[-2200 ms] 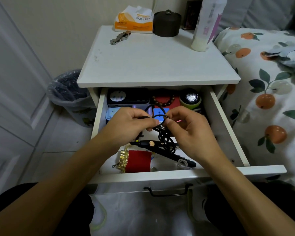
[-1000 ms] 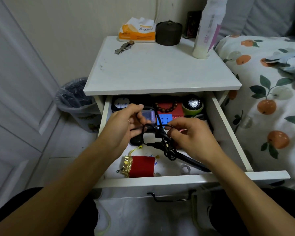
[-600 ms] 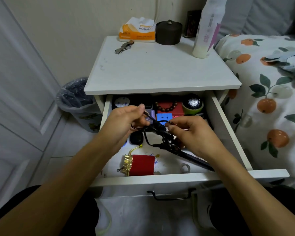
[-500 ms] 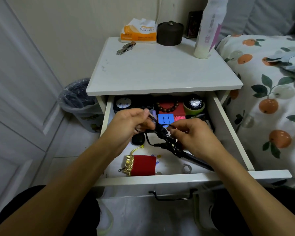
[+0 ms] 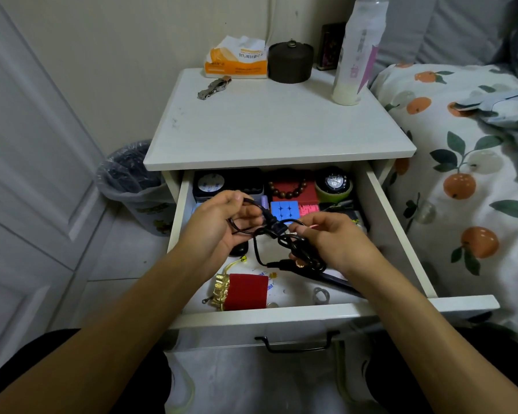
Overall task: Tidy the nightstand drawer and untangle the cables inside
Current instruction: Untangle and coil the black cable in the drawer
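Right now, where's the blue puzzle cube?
Head view: the blue puzzle cube lies mid-drawer toward the back, just in front of the bead bracelet, above the gap between the left hand and right hand.

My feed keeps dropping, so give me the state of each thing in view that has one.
White nightstand drawer: pulled open.
Black tangled cable: knotted, lifted above the drawer.
Left hand: grips a cable loop.
Right hand: pinches the cable.
Red velvet pouch: lying flat.
Orange tissue pack: open, tissue protruding.
Tall white bottle: upright.
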Demonstrator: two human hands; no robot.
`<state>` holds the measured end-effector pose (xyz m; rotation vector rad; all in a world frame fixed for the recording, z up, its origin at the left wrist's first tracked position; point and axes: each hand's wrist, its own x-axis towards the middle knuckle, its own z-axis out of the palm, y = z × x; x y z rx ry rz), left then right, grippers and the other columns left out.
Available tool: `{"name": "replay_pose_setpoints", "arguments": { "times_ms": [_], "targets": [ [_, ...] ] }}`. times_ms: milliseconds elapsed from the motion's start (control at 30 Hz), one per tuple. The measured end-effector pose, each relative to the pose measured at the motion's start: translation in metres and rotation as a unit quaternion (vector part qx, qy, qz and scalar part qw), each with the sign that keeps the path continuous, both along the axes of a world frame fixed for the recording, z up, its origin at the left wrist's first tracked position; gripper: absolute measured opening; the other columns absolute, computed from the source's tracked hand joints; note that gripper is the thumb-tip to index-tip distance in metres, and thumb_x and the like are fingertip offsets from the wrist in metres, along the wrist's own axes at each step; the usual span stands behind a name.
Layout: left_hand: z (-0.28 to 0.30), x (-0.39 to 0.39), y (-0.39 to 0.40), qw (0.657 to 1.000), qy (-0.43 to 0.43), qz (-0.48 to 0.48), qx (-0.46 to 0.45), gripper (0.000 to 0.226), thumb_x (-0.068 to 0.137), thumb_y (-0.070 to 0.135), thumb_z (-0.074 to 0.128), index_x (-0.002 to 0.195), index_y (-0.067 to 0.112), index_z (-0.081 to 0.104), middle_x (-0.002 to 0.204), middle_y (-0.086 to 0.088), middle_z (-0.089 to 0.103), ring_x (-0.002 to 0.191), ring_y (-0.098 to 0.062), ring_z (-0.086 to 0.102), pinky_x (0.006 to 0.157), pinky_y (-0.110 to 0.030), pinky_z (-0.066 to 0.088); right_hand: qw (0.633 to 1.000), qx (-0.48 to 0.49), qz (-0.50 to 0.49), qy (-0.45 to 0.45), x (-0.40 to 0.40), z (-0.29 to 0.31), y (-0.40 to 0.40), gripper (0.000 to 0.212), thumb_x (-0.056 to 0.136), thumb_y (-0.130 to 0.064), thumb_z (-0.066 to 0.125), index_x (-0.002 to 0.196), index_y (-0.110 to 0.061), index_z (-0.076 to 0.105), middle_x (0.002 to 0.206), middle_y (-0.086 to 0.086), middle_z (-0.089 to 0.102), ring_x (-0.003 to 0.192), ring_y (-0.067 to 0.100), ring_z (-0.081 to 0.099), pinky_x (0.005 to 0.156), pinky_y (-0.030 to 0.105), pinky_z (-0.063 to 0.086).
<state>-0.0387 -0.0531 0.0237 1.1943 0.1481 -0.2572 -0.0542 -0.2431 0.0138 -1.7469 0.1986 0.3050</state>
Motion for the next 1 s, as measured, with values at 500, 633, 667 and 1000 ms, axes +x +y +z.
{"name": "replay_pose_setpoints", "arguments": {
  "times_ms": [500, 633, 667, 1000],
  "targets": [
    [0.004, 0.003, 0.003, 0.993, -0.046, -0.044, 0.098, 0.025, 0.090, 0.006, 0.046, 0.067, 0.005, 0.054, 0.053, 0.001, 0.049, 0.053, -0.013, 0.050, 0.063, -0.024, 0.052, 0.970, -0.209, -0.055, -0.115, 0.008, -0.011, -0.006, 0.012, 0.094, -0.025, 0.062, 0.090, -0.020, 0.072, 0.071, -0.003, 0.065, 0.059, 0.018, 0.062, 0.061, 0.032, 0.053],
    [-0.003, -0.002, 0.001, 0.927, -0.074, -0.103, 0.353, 0.018, 0.094, 0.014, 0.060, 0.076, 0.012, 0.062, 0.054, 0.003, 0.060, 0.052, -0.009, 0.060, 0.060, -0.022, 0.049, 0.969, -0.166, -0.064, -0.171, 0.003, -0.004, -0.004, 0.012, 0.095, -0.019, 0.062, 0.090, -0.021, 0.072, 0.076, -0.001, 0.070, 0.067, 0.021, 0.064, 0.067, 0.036, 0.054],
    [-0.005, -0.004, 0.000, 0.913, -0.093, -0.110, 0.381, 0.007, 0.094, 0.017, 0.062, 0.087, 0.016, 0.063, 0.058, 0.003, 0.064, 0.053, -0.007, 0.061, 0.058, -0.019, 0.048, 0.968, -0.156, -0.059, -0.189, 0.001, -0.002, -0.003, 0.013, 0.095, -0.017, 0.061, 0.091, -0.020, 0.073, 0.077, -0.002, 0.071, 0.069, 0.019, 0.065, 0.067, 0.034, 0.053],
    [-0.014, -0.007, -0.002, 0.815, -0.254, -0.099, 0.511, 0.055, 0.084, 0.023, 0.076, 0.131, 0.027, 0.047, 0.069, 0.009, 0.065, 0.060, -0.004, 0.063, 0.070, -0.020, 0.053, 0.966, -0.102, -0.001, -0.237, -0.008, 0.011, -0.002, 0.015, 0.094, -0.012, 0.062, 0.099, -0.018, 0.074, 0.094, -0.008, 0.072, 0.088, 0.008, 0.066, 0.082, 0.026, 0.053]
  ]
}}
